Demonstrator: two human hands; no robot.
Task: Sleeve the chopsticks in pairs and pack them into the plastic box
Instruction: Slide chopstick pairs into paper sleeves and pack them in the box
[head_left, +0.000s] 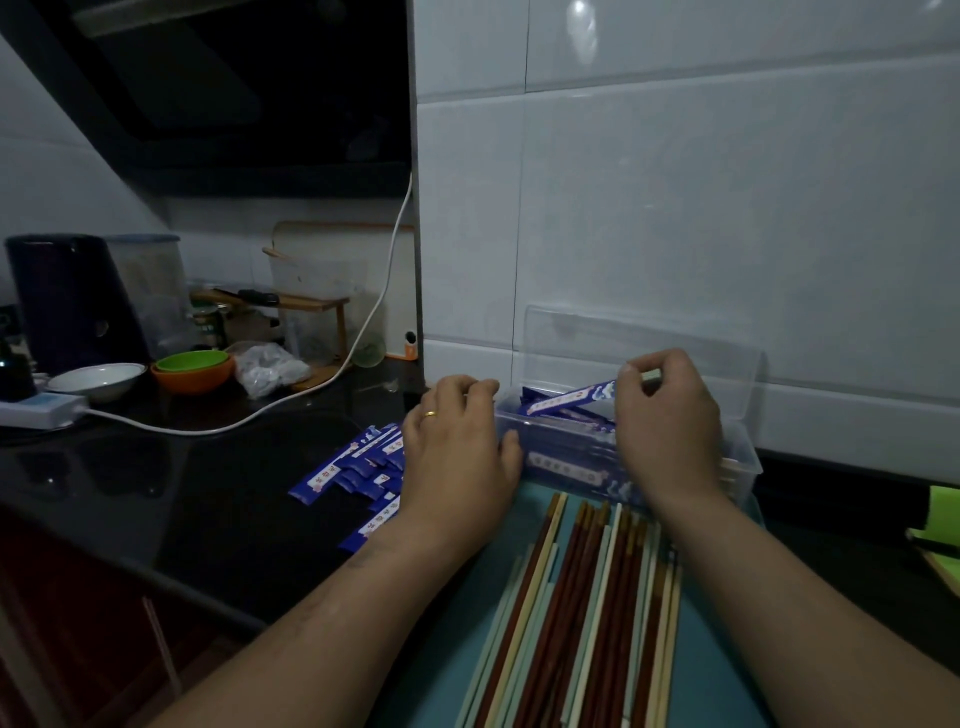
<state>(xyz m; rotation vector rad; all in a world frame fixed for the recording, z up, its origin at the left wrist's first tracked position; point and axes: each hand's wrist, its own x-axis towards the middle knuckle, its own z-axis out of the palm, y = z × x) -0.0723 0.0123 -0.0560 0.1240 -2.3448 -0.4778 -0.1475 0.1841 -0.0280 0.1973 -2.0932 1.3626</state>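
A clear plastic box (745, 457) with its lid up stands against the tiled wall and holds several blue sleeved pairs. My right hand (667, 431) pinches one blue sleeved pair (569, 399), tilted over the box's left end. My left hand (457, 447), with a gold ring, grips the box's left end wall. Loose chopsticks (582, 613) in red-brown, cream and pale green lie in a row on a teal mat (727, 675) in front of me. A pile of empty blue sleeves (353, 467) lies on the dark counter, left of my left hand.
At the back left stand a dark kettle (72, 301), a white bowl (98, 379), stacked orange and green bowls (192, 371), a crumpled plastic bag (270, 371) and a wooden rack (291, 306). A white cable (218, 428) crosses the counter from a power strip (39, 408). A green object (940, 514) lies at the right edge.
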